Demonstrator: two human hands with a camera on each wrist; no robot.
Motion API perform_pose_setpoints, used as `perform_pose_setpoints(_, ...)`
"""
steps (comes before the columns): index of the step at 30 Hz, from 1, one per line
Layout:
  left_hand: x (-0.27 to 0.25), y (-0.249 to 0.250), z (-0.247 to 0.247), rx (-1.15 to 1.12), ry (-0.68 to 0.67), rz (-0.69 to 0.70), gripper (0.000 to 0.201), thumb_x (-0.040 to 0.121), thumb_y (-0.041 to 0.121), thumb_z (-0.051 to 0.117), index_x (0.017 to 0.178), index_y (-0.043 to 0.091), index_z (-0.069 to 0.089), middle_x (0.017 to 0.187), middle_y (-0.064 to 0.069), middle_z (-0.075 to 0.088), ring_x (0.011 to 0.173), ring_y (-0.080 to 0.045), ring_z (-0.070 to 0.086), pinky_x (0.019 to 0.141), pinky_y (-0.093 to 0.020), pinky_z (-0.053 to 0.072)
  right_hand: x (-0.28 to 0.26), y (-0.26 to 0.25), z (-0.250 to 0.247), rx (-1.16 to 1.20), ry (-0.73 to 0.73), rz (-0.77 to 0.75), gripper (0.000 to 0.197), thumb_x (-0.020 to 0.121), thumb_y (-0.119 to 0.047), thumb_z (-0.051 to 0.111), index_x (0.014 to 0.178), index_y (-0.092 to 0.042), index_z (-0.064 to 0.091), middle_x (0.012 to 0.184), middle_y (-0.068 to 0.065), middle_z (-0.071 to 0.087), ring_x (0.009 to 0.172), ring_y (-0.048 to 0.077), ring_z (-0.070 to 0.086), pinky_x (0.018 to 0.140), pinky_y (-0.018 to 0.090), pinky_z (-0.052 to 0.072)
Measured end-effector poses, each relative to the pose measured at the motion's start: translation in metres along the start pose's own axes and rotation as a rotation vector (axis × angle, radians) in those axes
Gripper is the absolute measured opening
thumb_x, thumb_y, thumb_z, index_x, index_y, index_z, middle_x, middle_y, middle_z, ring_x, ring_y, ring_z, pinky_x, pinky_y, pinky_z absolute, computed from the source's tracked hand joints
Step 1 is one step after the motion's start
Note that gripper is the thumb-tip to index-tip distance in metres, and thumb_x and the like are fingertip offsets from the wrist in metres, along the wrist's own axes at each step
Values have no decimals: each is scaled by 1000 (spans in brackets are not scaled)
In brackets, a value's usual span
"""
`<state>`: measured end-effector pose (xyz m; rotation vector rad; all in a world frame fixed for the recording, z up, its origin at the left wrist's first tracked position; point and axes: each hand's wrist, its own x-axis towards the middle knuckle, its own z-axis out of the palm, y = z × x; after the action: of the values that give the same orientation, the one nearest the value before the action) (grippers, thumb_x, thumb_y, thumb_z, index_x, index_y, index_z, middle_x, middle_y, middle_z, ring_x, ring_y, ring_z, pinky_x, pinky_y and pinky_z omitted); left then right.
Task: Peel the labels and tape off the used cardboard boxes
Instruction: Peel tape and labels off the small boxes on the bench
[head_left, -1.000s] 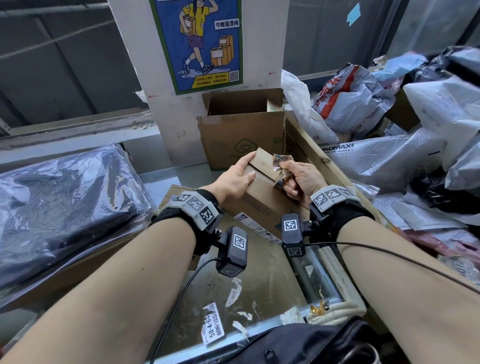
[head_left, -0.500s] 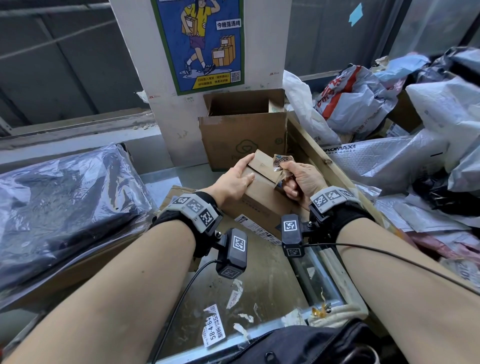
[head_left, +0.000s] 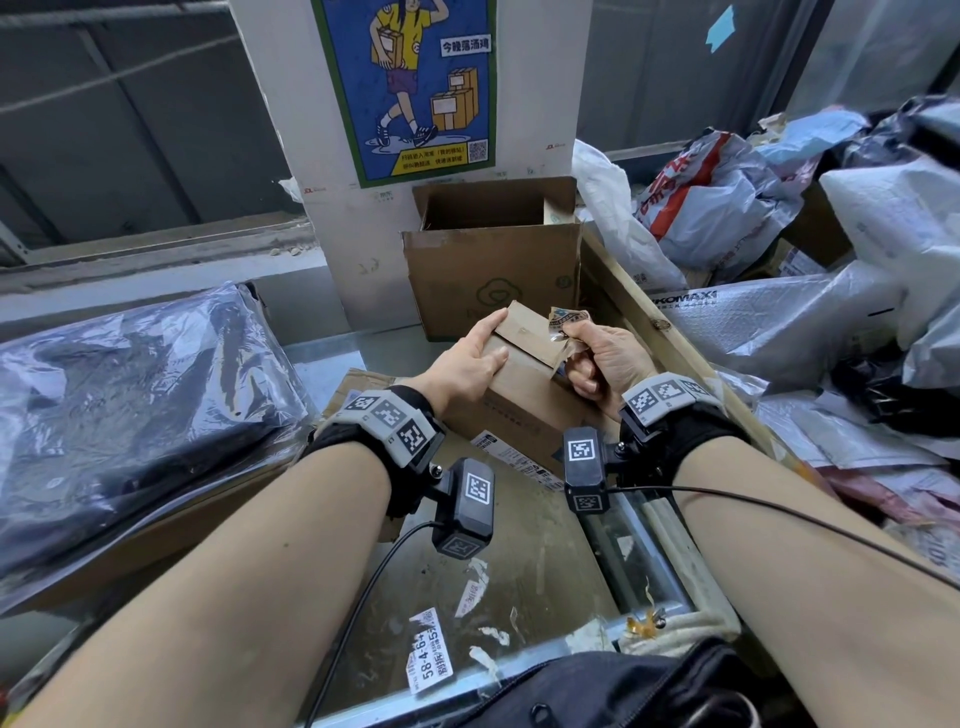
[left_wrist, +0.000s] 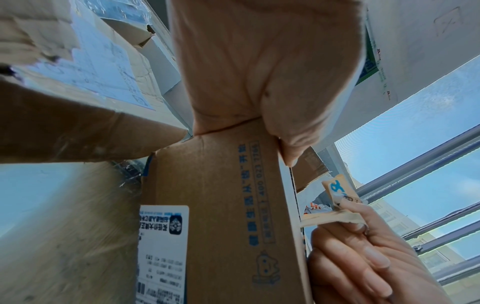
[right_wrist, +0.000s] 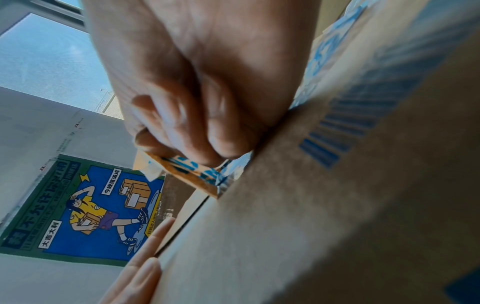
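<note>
A small brown cardboard box (head_left: 524, 410) stands on flattened cardboard in the middle of the table. My left hand (head_left: 496, 335) lies on its upper left, fingers straight along the raised flap, with the thumb pressing the top edge. In the right wrist view those straight fingers (right_wrist: 155, 236) lie flat on the flap. My right hand (head_left: 574, 330) pinches a brown tape strip with blue print (head_left: 569, 318), lifted off the box's top right edge. The tape (left_wrist: 337, 189) still joins the box edge in the left wrist view. A white shipping label (left_wrist: 162, 246) is stuck on the box's near side.
A larger open box (head_left: 493, 260) stands behind against a pillar with a blue poster (head_left: 410, 88). A black plastic-wrapped bundle (head_left: 130, 405) fills the left. Beyond a wooden bin edge (head_left: 670, 343) on the right lie heaped plastic mailer bags (head_left: 831, 260). Sticker scraps (head_left: 431, 654) litter the metal table.
Barely any: my right hand has shifted slightly to the right with the tape, and my left hand stays on the box.
</note>
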<state>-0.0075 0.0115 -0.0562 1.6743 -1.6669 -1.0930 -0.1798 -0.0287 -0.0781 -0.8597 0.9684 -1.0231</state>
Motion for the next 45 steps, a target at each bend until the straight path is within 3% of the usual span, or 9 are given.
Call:
perform_pose_setpoints(3, 0, -1, 0, 6, -4, -1, 52, 104, 19, 36, 152, 27, 17, 139, -7, 43, 103, -13, 46, 78, -15, 34, 0, 0, 0, 2, -4, 1, 41, 95, -15, 51, 57, -11, 36, 34, -1, 32, 23, 11, 25, 36, 10, 15)
perform_pose_setpoints(7, -1, -2, -1, -4, -3, -8, 52, 104, 20, 36, 152, 29, 17, 134, -5, 44, 104, -14, 47, 86, -19, 37, 0, 0, 0, 24, -3, 11, 39, 94, -15, 51, 58, -11, 37, 34, -1, 33, 23, 11, 26, 35, 10, 16)
perform_pose_setpoints(15, -1, -6, -1, -6, 11, -27, 52, 104, 22, 36, 152, 31, 17, 121, 0, 43, 102, -15, 48, 87, -22, 37, 3, 2, 1, 60, 3, 14, 41, 94, -15, 51, 56, -12, 36, 34, -1, 33, 23, 11, 26, 34, 10, 17)
perform_pose_setpoints(19, -2, -7, -2, -17, 13, -38, 51, 104, 23, 35, 152, 32, 17, 122, -2, 44, 102, -17, 50, 94, -29, 41, 4, 1, 2, 73, -3, 14, 40, 94, -15, 50, 57, -12, 36, 33, -1, 33, 22, 11, 25, 33, 9, 18)
perform_pose_setpoints(24, -3, -7, -2, -11, 25, -44, 51, 104, 22, 35, 152, 32, 18, 120, 2, 43, 100, -13, 48, 77, -18, 35, 5, 2, 3, 79, -7, 19, 38, 94, -16, 49, 59, -12, 36, 33, -2, 33, 22, 10, 25, 33, 8, 18)
perform_pose_setpoints(26, -3, -7, -1, -23, 26, -44, 51, 104, 22, 35, 152, 32, 18, 121, 1, 44, 98, -13, 48, 76, -17, 35, 5, 3, 3, 89, -2, 19, 38, 94, -16, 49, 58, -12, 36, 33, -2, 33, 22, 10, 25, 33, 8, 18)
perform_pose_setpoints(38, -6, -13, 1, -64, 61, -30, 51, 104, 21, 35, 151, 33, 18, 121, 2, 45, 93, -11, 50, 88, -25, 42, 0, 1, 5, 156, 25, 22, 38, 94, -16, 49, 58, -14, 36, 34, -3, 33, 22, 9, 26, 32, 8, 17)
perform_pose_setpoints(41, -6, -17, 0, -77, 68, -19, 51, 104, 21, 35, 150, 34, 18, 131, -3, 46, 103, -16, 51, 101, -34, 43, 0, 1, 6, 163, 25, 21, 39, 94, -17, 50, 57, -14, 36, 34, -3, 33, 22, 9, 26, 32, 8, 17)
perform_pose_setpoints(45, -4, -19, 3, 8, 80, -40, 52, 104, 26, 36, 151, 35, 15, 144, -10, 39, 118, -24, 48, 107, -42, 38, 0, 0, 8, 146, 27, 18, 39, 93, -16, 50, 57, -14, 36, 34, -2, 33, 23, 10, 26, 32, 9, 17)
